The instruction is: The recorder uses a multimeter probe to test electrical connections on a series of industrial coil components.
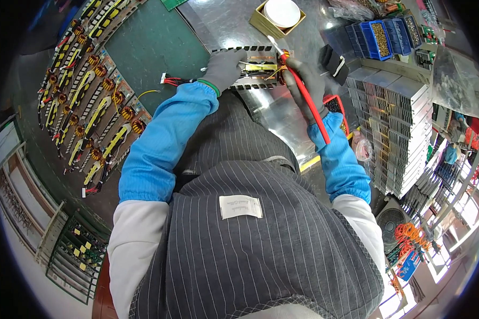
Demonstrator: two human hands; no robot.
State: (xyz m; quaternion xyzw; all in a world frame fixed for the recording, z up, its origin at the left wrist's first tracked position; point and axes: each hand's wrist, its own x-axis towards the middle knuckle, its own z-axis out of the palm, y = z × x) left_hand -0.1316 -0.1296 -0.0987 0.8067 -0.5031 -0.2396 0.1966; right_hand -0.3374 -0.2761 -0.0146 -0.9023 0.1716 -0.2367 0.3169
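Lower centre of frame: a dark pinstriped fabric apron [261, 239] is filling the view, bright blue sleeve covers [149, 154] running up both forearms.

Upper centre: a narrow circuit assembly [262, 67] with dark blocks along its edges, a yellow strip and copper coils is lying on the shiny metal bench [215, 24]. Left hand [223, 69], grey-gloved, is covering its left end, fingers bending; a thin pale rod is showing either side, but whether the fingers are gripping anything I cannot tell. Right hand [307, 87], also grey-gloved, is holding a long red-handled tool [307, 100], pale tip pointing up past the coils.

Left of the left hand, red and black wires [180, 81] are trailing to a white connector. Upper left: similar coil-bearing assemblies [98, 109] are lying in rows beside a dark green mat [154, 53]. Right: thin silver metal plates [391, 127] are standing stacked. Top: an olive box [262, 25] is holding a round white lid [282, 13]; blue plastic bins [365, 40] are sitting upper right.
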